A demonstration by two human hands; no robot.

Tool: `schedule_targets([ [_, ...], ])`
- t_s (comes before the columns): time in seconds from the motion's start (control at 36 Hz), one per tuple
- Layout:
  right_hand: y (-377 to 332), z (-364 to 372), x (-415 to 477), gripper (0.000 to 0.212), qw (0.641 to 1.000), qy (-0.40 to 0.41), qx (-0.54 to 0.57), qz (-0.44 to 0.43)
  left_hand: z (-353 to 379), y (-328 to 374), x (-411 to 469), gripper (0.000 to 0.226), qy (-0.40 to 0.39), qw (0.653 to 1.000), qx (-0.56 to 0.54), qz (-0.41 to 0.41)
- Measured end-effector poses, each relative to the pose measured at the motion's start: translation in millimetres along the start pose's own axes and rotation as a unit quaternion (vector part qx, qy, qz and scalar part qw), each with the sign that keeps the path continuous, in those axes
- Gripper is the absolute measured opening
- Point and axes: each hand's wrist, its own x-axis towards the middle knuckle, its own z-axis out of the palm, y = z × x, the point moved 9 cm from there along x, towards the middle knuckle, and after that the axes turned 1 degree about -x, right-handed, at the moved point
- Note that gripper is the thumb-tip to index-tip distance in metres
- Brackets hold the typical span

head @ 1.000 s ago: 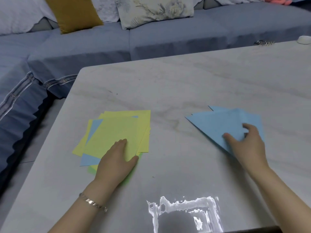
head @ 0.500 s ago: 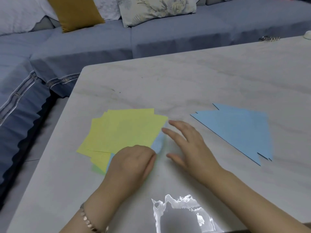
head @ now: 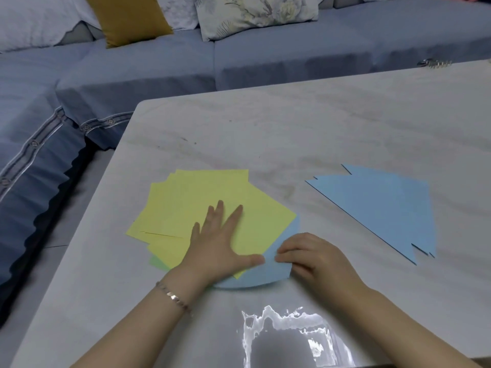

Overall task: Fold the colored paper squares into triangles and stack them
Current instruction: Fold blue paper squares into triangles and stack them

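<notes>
A loose pile of yellow paper squares (head: 202, 203) lies on the table's left half, with a green sheet (head: 158, 262) peeking out at its lower left. My left hand (head: 220, 243) presses flat on the pile, fingers spread. From under the pile a blue sheet (head: 268, 274) sticks out to the right. My right hand (head: 310, 258) pinches this blue sheet at its edge with curled fingers. A stack of blue folded triangles (head: 382, 208) lies apart at the right.
The pale marbled table (head: 292, 128) ends at a left edge beside a blue sofa (head: 159, 70) with cushions. A small metal object (head: 434, 63) lies at the far right edge. A bright glare patch (head: 289, 338) shows near the front edge.
My right hand left the blue triangle stack and came to the pile, where it now pinches a blue sheet. My left hand opened flat on the yellow squares, which fanned out.
</notes>
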Motion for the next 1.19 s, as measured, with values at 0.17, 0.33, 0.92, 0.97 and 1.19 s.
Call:
schedule_targets([
  [0.17,5.1,-20.8,-3.0,0.041,0.999,0.007,-0.022,-0.028,12.3,-27.1,4.1,0.096,-0.035,0.994,0.095,-0.046],
  [0.33,3.0,-52.3,-3.7,0.024,0.998,0.047,-0.015,-0.044,-8.2,-61.3,6.8,0.081,0.001,0.991,0.090,-0.101],
  [0.92,-26.5,-61.0,-21.2,0.025,0.992,0.023,0.008,-0.124,-7.1,20.7,27.4,0.076,-0.236,0.743,-0.584,-0.227],
  [0.97,-26.2,-58.7,-21.6,0.026,0.992,0.004,0.022,-0.122,-6.0,24.6,28.2,0.064,-0.266,0.779,-0.526,-0.214],
  [1.19,-9.9,-61.2,-18.3,0.028,0.998,0.012,0.041,-0.043,-18.9,33.9,49.2,0.015,-0.158,0.901,-0.377,-0.145],
])
